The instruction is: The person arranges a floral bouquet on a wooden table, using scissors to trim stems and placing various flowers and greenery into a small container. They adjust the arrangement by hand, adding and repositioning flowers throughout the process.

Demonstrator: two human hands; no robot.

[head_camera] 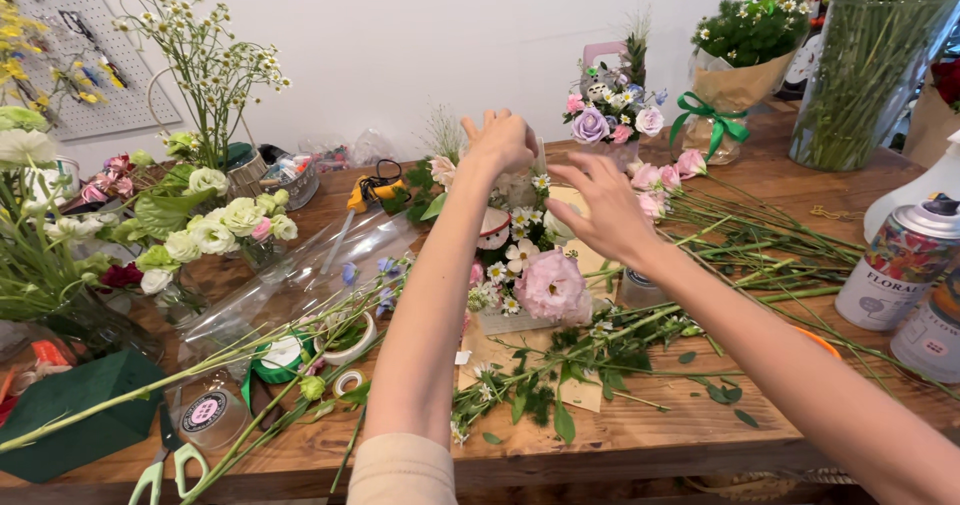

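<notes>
Both my hands work the top of a small flower arrangement (525,265).
My left hand (500,140) has its grip pinched on a stem tip, my right hand (605,210) is spread; a hard push could tip it or bruise the pink bloom (552,285).

You have two hands over the worktop (640,445): left hand (503,140), right hand (605,210). At the right edge stand two spray cans (900,265). One pair of scissors (165,465) lies at the near left corner, beside one green foam block (75,410). One wrapped bouquet (735,60) stands at the far edge.
</notes>
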